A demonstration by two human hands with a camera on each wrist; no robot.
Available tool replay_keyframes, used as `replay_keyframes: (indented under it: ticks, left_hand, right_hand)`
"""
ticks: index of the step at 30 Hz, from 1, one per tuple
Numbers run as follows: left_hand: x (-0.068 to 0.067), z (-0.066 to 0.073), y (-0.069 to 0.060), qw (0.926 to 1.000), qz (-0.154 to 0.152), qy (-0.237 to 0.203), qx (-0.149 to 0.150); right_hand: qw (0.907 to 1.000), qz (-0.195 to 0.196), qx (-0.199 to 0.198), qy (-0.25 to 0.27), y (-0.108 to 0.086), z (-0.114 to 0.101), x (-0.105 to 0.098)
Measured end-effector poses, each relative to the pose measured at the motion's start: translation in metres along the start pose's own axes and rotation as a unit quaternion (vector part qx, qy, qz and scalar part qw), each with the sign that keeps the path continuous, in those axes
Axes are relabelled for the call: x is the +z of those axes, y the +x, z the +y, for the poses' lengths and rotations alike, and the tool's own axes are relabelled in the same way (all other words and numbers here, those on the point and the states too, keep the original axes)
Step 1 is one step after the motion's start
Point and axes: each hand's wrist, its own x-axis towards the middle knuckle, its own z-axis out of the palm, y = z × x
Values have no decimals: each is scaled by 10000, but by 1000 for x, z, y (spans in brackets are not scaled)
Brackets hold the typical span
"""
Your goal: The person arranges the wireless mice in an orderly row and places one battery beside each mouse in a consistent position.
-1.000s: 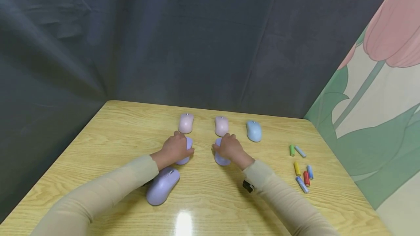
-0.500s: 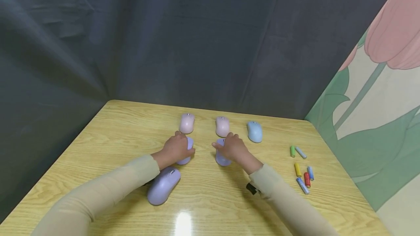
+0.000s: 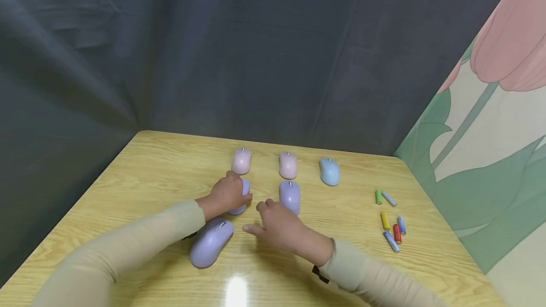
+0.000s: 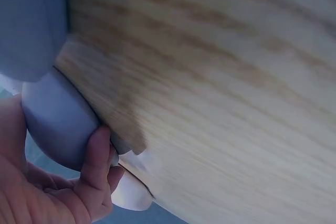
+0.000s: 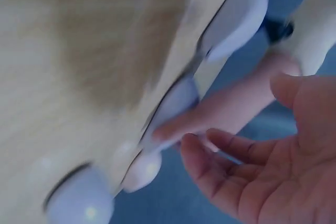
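Note:
Curled around a purple mouse [image 3: 246, 187], the left hand [image 3: 227, 193] grips it on the wooden table; in the left wrist view its thumb and fingers hold the mouse [image 4: 59, 116] by its sides. The right hand [image 3: 279, 226] is off the table's mice, relaxed and holding nothing, just below a second purple mouse [image 3: 290, 197]. A third purple mouse [image 3: 211, 242] lies tilted below the left wrist, nearer the front. In the right wrist view the right hand [image 5: 262, 166] has loosely bent fingers with nothing between them.
Two pink mice [image 3: 241, 160] [image 3: 287, 165] and a blue mouse [image 3: 330, 171] form the back row. Several batteries, among them a yellow battery [image 3: 385, 221] and a green battery [image 3: 378, 196], lie at the right. A dark curtain [image 3: 256, 60] hangs behind the table.
The right hand has let go of the second purple mouse and moved left and toward the front. The left hand keeps its grip in the same place.

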Motion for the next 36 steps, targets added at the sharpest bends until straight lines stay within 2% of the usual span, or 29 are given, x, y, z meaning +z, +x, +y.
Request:
replay_keyframes:
  ticks: [4, 8, 17, 22, 25, 30, 36]
  left_hand:
    - [0, -2, 0, 10000, 31, 27, 6]
    - [0, -2, 1, 10000, 39, -7, 33]
    - [3, -4, -1, 9998, 186, -81, 68]
    - [5, -4, -4, 9995, 255, -130, 116]
    - [4, -3, -4, 9994, 284, -124, 148]
    - [2, -1, -2, 9993, 319, -78, 198]
    - [1, -1, -2, 9992, 327, -64, 228]
  right_hand:
    - [9980, -117, -606, -122, -2, -19, 8]
    - [9941, -198, -992, -399, -4, -38, 15]
    - [9794, -28, -1560, -1283, 1, -68, 33]
    - [9689, 58, -1598, -1890, 7, -76, 41]
    - [9673, 121, -1508, -2034, 9, -77, 44]
    - [9740, 78, -1298, -1858, 8, -73, 42]
    - [9856, -129, -1119, -1264, 1, -64, 40]
